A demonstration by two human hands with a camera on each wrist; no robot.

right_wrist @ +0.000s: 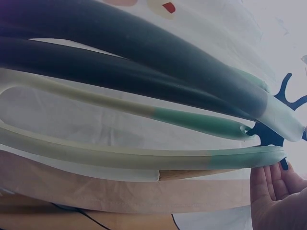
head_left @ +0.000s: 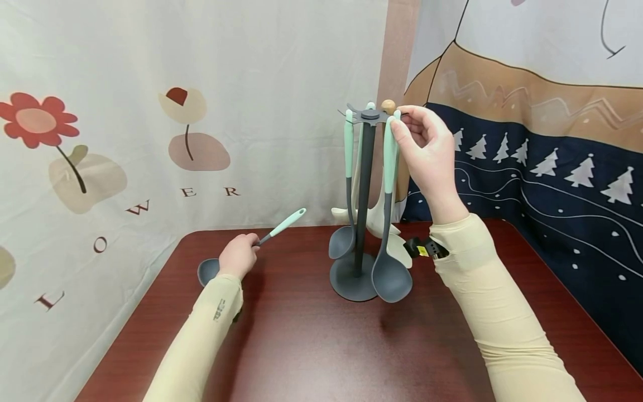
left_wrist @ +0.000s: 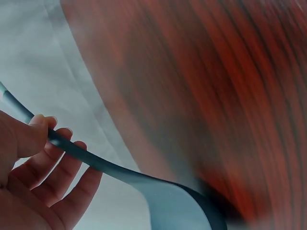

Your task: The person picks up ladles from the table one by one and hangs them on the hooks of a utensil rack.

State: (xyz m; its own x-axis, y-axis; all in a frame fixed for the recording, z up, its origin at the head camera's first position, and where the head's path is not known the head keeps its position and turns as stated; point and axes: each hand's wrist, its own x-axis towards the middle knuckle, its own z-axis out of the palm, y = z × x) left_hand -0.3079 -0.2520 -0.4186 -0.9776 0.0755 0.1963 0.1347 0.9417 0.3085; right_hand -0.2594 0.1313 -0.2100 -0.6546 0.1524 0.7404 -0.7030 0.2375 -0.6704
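My left hand [head_left: 238, 255] grips a grey ladle [left_wrist: 105, 165] by its neck, low over the left of the table. Its mint-green handle [head_left: 287, 223] points up and right, and the bowl [head_left: 207, 272] sticks out at the left. My right hand [head_left: 427, 151] is raised at the top of a dark utensil rack [head_left: 365, 190]. Its thumb and fingertips pinch the mint handle end of a cream-coloured utensil [right_wrist: 230, 155] beside a hook. The large grey spoon [head_left: 392, 279] hangs in front and partly hides that utensil.
On the rack's left hangs a smaller grey ladle [head_left: 341, 243]. Cream utensils [head_left: 375, 218] and one with a round wooden end [head_left: 388, 106] hang behind the post. The rack's round base [head_left: 346, 285] stands on the reddish-brown table [head_left: 301, 335]. Printed curtains [head_left: 281, 84] close the back.
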